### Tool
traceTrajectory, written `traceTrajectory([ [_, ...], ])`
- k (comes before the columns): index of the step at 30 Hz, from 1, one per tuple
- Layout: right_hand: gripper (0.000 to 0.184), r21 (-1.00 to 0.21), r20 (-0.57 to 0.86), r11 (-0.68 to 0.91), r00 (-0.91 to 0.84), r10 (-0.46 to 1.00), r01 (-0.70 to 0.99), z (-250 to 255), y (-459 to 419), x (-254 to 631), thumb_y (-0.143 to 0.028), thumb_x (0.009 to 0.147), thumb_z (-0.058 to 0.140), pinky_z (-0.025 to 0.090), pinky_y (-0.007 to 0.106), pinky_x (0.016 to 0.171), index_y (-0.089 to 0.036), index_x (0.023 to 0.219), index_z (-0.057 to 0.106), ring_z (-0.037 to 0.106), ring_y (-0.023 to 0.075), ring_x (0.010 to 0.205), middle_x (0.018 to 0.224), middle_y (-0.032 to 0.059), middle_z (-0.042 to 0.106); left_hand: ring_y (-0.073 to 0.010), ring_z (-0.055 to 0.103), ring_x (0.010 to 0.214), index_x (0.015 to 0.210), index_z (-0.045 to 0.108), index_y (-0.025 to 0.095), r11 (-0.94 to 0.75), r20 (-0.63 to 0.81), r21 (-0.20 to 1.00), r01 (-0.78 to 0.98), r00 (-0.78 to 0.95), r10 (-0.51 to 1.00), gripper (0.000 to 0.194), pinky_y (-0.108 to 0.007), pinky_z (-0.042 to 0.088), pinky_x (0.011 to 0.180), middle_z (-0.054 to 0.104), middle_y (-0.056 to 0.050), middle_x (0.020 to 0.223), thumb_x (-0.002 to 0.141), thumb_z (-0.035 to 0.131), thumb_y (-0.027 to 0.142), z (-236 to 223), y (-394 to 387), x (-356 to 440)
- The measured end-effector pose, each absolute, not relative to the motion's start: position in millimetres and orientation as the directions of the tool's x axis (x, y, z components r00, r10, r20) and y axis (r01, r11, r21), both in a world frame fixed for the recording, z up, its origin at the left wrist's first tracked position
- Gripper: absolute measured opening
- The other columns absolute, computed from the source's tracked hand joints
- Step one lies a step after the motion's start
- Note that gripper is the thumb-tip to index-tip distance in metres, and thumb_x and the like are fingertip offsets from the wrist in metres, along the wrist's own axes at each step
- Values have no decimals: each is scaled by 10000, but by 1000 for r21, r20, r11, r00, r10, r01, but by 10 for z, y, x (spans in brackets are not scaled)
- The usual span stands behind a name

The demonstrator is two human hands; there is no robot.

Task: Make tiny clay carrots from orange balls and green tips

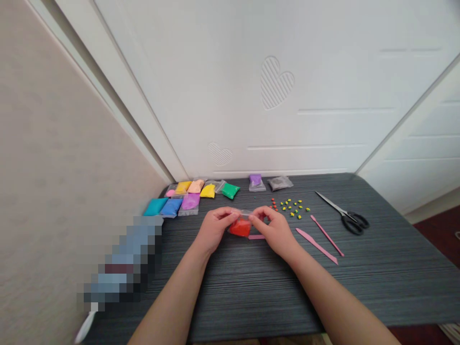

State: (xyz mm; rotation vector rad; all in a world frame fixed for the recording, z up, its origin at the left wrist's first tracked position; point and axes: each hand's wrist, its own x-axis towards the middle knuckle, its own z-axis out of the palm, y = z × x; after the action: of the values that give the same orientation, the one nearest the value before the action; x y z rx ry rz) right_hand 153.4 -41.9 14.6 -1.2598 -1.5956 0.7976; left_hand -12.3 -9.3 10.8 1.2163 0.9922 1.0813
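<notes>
Between my two hands is a small clear bag of red modelling clay (pixel 240 228), its top edge pinched from both sides. My left hand (pixel 214 226) closes thumb and fingers on the bag's left corner. On the right corner, my right hand (pixel 272 227) does the same. A pink tool (pixel 256 236) lies on the table just under my right hand, partly hidden by it. Beyond that hand lie several tiny red pieces (pixel 273 203) and several small yellow-green pieces (pixel 292 208).
Bags of clay stand along the back left, among them a teal bag (pixel 155 207) and a green bag (pixel 230 190). A purple bag (pixel 255 180) and a grey bag (pixel 280 183) lie farther right. Right are a pink knife (pixel 316 245), a thin pink stick (pixel 327 235) and scissors (pixel 341 212).
</notes>
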Motion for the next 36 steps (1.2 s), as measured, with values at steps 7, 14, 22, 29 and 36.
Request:
traceTrajectory([
  [7,94,-890,303,299,-46,952,345,189,-419,1563,-225,777,461,384,242,656,-187,760,545,492,119,696,723,-5,554,-142,572,732,730,637,161,41,5,982,-186,244,970,97,-296,427,747,642,-23,760,675,622,240,115,-94,-117],
  [14,56,-868,315,309,-50,948,388,220,-462,1520,-182,761,471,359,250,672,-196,728,514,478,125,698,708,-15,525,-145,555,763,731,667,170,35,-3,992,-119,254,967,103,-275,408,766,640,-18,781,634,660,206,75,-102,-141],
  [22,64,-831,320,310,-58,946,462,205,-473,1545,-231,789,478,358,257,673,-192,750,510,482,128,710,726,-9,535,-136,534,756,729,652,161,-36,42,999,-25,328,944,76,-252,394,736,623,-16,780,682,627,216,119,-112,-143],
  [29,75,-784,348,351,-107,932,512,237,-475,1551,-223,794,483,362,260,675,-190,743,527,491,127,704,714,-7,546,-128,523,752,732,619,157,-84,77,996,7,327,942,83,-241,394,717,597,-9,774,693,620,230,148,-136,-137],
  [36,43,-724,384,392,-140,913,568,255,-514,1503,-192,787,491,329,278,720,-193,755,519,489,122,724,759,-13,560,-150,536,794,762,628,168,-178,119,976,129,370,921,118,-267,395,754,603,-23,808,717,593,271,211,-173,-131],
])
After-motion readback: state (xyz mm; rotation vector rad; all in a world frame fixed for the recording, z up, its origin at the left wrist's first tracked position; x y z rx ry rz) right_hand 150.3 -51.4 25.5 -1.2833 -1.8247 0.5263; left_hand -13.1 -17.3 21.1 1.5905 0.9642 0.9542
